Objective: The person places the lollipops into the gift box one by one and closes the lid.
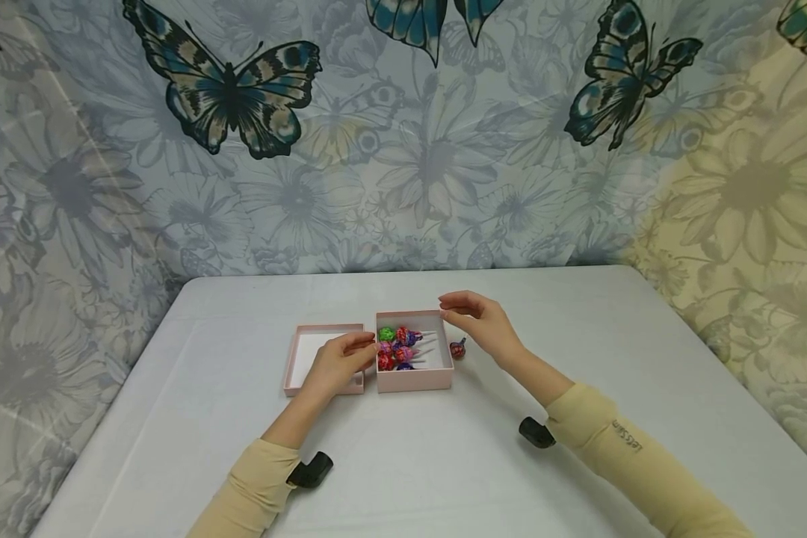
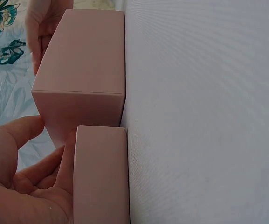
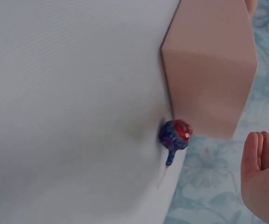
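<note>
A pink box [image 1: 413,382] stands on the white table, holding several wrapped lollipops [image 1: 403,354] with white sticks pointing right. My left hand [image 1: 339,365] is at its left wall; the thumb tip meets the rim and the fingers [image 2: 50,170] reach between box and lid in the left wrist view. Beside the box's back right corner, my right hand [image 1: 484,326] hovers with fingers loosely bent and nothing in them. A single red and blue lollipop [image 3: 175,135] lies on the table by the right wall, below that hand.
Left of the box lies a shallow pink lid [image 1: 296,359] with a white inside, partly covered by my left hand. Behind the white table [image 1: 403,463] hangs a cloth with butterflies and flowers. Black wrist cameras [image 1: 311,471] sit at both sleeves.
</note>
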`<action>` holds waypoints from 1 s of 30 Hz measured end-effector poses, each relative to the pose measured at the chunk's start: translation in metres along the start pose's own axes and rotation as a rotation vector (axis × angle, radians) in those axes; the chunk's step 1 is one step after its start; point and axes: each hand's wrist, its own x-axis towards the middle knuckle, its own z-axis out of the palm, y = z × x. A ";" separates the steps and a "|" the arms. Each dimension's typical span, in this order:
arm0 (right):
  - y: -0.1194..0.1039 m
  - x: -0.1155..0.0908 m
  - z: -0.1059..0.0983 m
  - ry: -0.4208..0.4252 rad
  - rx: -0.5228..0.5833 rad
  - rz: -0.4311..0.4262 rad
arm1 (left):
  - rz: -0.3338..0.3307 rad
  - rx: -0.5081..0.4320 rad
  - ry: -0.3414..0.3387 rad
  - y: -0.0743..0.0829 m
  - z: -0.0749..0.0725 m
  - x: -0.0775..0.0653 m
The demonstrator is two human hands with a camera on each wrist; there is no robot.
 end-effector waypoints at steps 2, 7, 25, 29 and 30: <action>0.011 0.002 -0.004 0.006 0.051 0.030 | 0.007 -0.002 0.001 -0.002 0.000 0.001; 0.039 0.008 -0.013 0.033 0.108 0.080 | 0.009 0.018 -0.007 -0.004 -0.001 0.002; 0.067 -0.001 -0.030 0.046 0.110 0.142 | 0.011 -0.005 0.003 -0.005 0.000 0.003; 0.071 -0.002 -0.031 0.044 0.102 0.144 | 0.013 -0.005 -0.004 -0.002 -0.001 0.000; 0.072 -0.002 -0.031 0.043 0.103 0.143 | 0.012 -0.003 -0.005 -0.002 -0.001 0.000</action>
